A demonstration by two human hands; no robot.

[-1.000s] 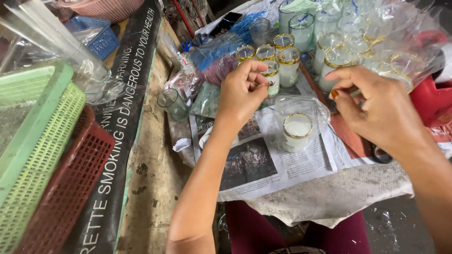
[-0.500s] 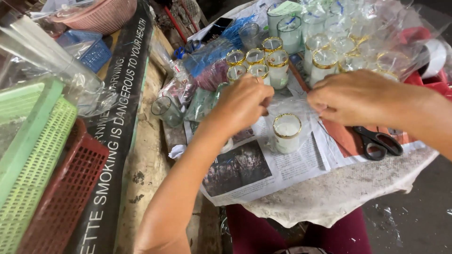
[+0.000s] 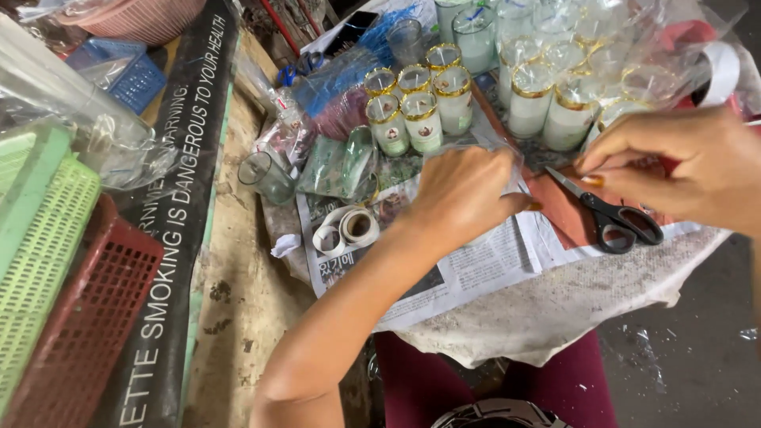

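Newsprint covers my table, and both my hands work over it among gold-rimmed candle glasses.

Crinkled newspaper (image 3: 476,269) lies on pale cloth over a rough, stained wooden table (image 3: 238,309). My left hand (image 3: 464,194) is curled low over the sheet; what it grips I cannot tell. My right hand (image 3: 682,170) pinches its fingers narrow just above black-handled scissors (image 3: 610,214). Glass candle jars (image 3: 416,107) cluster behind, tape rolls (image 3: 349,228) lie left, and plastic mesh baskets (image 3: 63,269) stand at the edge.

Glossy glass candle jars (image 3: 421,120) w/ gold rims, matt newspaper (image 3: 476,269), black plastic-handled metal scissors (image 3: 610,212), rough wood bench (image 3: 238,317).
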